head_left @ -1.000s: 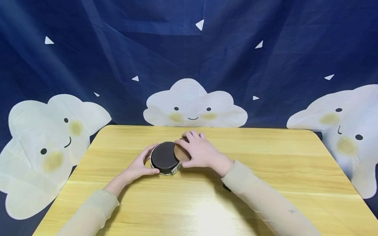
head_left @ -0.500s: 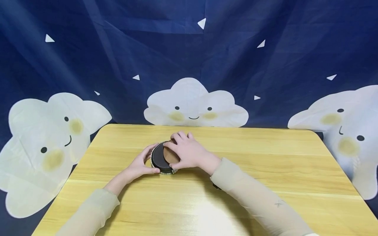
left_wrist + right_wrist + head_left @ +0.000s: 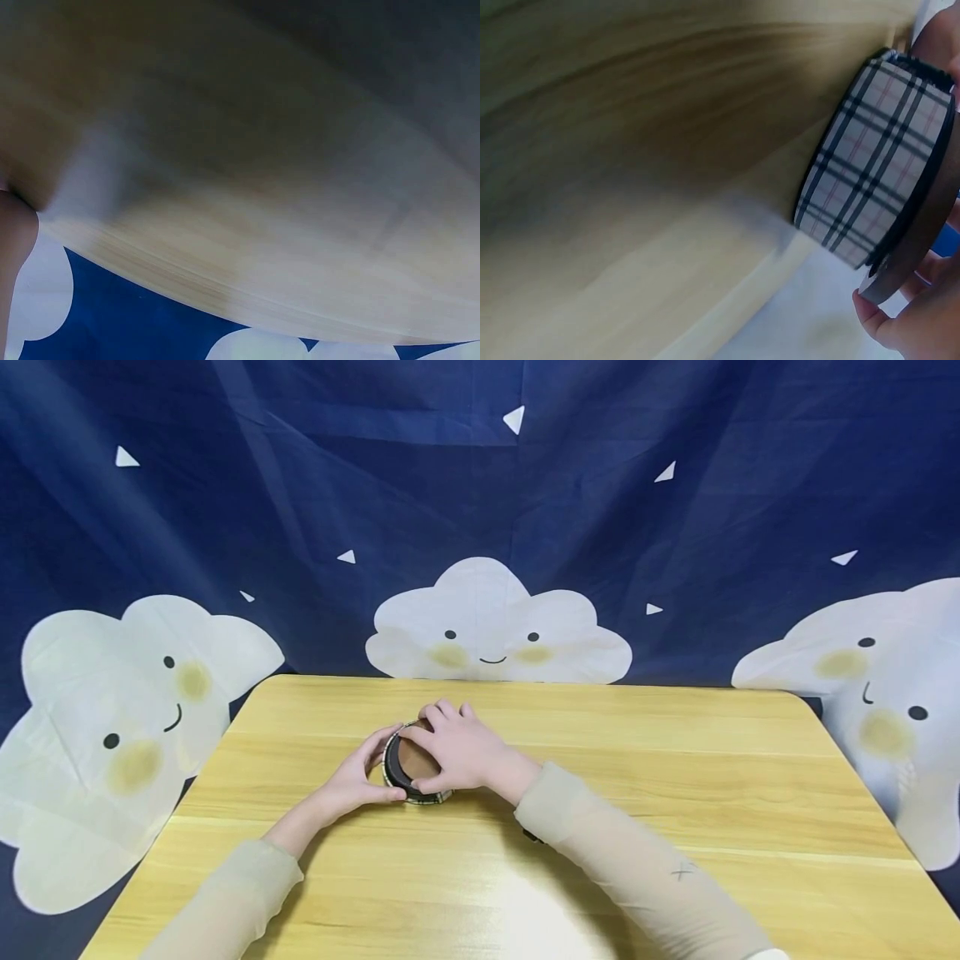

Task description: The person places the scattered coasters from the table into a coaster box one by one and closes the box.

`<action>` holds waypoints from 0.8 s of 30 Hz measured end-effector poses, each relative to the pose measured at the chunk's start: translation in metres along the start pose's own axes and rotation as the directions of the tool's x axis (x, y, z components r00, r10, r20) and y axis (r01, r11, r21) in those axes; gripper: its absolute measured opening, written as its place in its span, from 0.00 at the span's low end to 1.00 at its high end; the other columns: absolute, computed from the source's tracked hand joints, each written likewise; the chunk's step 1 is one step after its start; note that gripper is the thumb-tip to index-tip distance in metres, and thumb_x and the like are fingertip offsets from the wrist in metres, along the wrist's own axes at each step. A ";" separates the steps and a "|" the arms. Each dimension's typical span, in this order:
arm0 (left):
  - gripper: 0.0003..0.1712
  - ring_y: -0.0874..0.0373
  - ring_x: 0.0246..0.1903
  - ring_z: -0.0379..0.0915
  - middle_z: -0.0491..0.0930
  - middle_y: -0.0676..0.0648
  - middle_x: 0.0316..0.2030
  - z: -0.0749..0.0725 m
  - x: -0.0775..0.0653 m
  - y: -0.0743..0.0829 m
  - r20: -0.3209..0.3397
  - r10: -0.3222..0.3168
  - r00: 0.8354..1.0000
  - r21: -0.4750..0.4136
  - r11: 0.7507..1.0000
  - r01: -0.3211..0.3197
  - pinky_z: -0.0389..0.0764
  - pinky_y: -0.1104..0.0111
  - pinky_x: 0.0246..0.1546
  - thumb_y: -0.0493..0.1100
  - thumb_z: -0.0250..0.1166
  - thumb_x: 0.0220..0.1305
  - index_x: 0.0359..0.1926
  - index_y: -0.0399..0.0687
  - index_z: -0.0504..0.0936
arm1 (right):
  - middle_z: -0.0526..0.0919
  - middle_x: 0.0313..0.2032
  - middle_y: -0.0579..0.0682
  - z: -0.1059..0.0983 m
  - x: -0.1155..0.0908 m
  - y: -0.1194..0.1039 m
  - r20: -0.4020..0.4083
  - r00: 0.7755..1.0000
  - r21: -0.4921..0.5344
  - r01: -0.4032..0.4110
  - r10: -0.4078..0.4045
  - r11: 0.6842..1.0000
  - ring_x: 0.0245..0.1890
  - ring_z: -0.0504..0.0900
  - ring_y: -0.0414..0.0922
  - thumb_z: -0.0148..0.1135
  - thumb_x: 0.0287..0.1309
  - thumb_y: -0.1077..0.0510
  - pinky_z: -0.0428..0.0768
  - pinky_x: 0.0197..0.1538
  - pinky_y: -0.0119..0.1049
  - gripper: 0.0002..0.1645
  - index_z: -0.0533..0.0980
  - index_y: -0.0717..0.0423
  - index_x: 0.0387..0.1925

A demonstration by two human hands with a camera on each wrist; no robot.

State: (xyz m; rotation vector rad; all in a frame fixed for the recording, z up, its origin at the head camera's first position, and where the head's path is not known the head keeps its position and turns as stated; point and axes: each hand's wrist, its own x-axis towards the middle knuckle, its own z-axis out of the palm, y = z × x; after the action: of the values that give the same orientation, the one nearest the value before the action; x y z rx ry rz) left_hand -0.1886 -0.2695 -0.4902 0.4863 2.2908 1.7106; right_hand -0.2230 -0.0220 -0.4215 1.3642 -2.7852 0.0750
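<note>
A round plaid-sided coaster holder (image 3: 435, 798) stands on the table, with a black leather-like coaster (image 3: 395, 767) showing at its top. My left hand (image 3: 356, 779) grips the holder from the left, thumb at the near side and fingers round the far side. From the right, my right hand (image 3: 467, 747) holds a round brown coaster (image 3: 417, 761) by its edge, over most of the black one. In the right wrist view the brown disc (image 3: 922, 225) lies along the open side of the plaid wall (image 3: 870, 165), fingertips at its rim. The left wrist view catches only a strip of hand (image 3: 16, 247).
The wooden table (image 3: 637, 743) has rounded far corners. Behind it hangs a dark blue cloth (image 3: 435, 485) printed with white smiling clouds. Both forearms wear beige sleeves (image 3: 607, 835), and a small dark object (image 3: 532, 836) shows under the right cuff.
My right hand has moved left with the brown coaster, from the holder's right edge to over most of its top. The left hand keeps its grip in the same place.
</note>
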 end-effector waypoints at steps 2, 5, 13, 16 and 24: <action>0.63 0.84 0.63 0.67 0.63 0.33 0.78 0.000 0.000 0.000 0.003 -0.001 1.000 0.004 1.000 0.001 0.62 0.88 0.66 0.38 0.83 0.55 0.84 0.47 0.55 | 0.71 0.69 0.52 0.001 0.002 -0.003 0.006 1.000 0.003 0.006 -0.006 1.000 0.68 0.67 0.50 0.64 0.61 0.26 0.73 0.65 0.54 0.49 0.66 0.38 0.79; 0.63 0.80 0.65 0.66 0.61 0.33 0.79 -0.001 0.000 0.000 0.006 -0.001 1.000 0.010 1.000 0.001 0.62 0.88 0.66 0.38 0.83 0.56 0.84 0.47 0.54 | 0.71 0.70 0.52 0.001 0.005 -0.008 0.012 1.000 0.005 0.013 -0.013 1.000 0.69 0.67 0.50 0.63 0.63 0.25 0.73 0.63 0.51 0.49 0.65 0.38 0.79; 0.62 0.35 0.78 0.57 0.61 0.32 0.79 0.000 0.000 0.001 0.001 0.002 1.000 0.016 1.000 -0.002 0.62 0.88 0.66 0.35 0.82 0.54 0.84 0.44 0.54 | 0.71 0.70 0.50 0.001 0.008 -0.014 0.009 1.000 0.003 0.012 -0.012 1.000 0.69 0.68 0.49 0.61 0.64 0.24 0.73 0.64 0.50 0.49 0.66 0.38 0.79; 0.62 0.51 0.76 0.63 0.62 0.32 0.78 0.000 -0.001 0.002 -0.004 -0.002 1.000 0.025 1.000 0.002 0.61 0.88 0.66 0.35 0.82 0.54 0.84 0.45 0.55 | 0.71 0.71 0.51 0.001 0.009 -0.016 0.014 1.000 0.004 0.009 -0.009 1.000 0.70 0.68 0.50 0.60 0.64 0.23 0.73 0.66 0.52 0.49 0.65 0.38 0.80; 0.61 0.85 0.63 0.63 0.61 0.31 0.78 0.001 0.000 0.003 0.001 0.002 1.000 0.031 1.000 -0.002 0.58 0.89 0.67 0.36 0.82 0.55 0.84 0.44 0.55 | 0.71 0.71 0.49 0.002 0.008 -0.016 0.011 1.000 0.008 -0.001 0.001 1.000 0.71 0.67 0.49 0.57 0.65 0.21 0.72 0.66 0.51 0.49 0.64 0.36 0.80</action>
State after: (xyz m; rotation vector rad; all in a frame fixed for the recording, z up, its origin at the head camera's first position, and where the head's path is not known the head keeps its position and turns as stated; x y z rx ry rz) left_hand -0.1876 -0.2680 -0.4872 0.4954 2.3194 1.6774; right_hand -0.2148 -0.0383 -0.4229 1.3686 -2.7979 0.0796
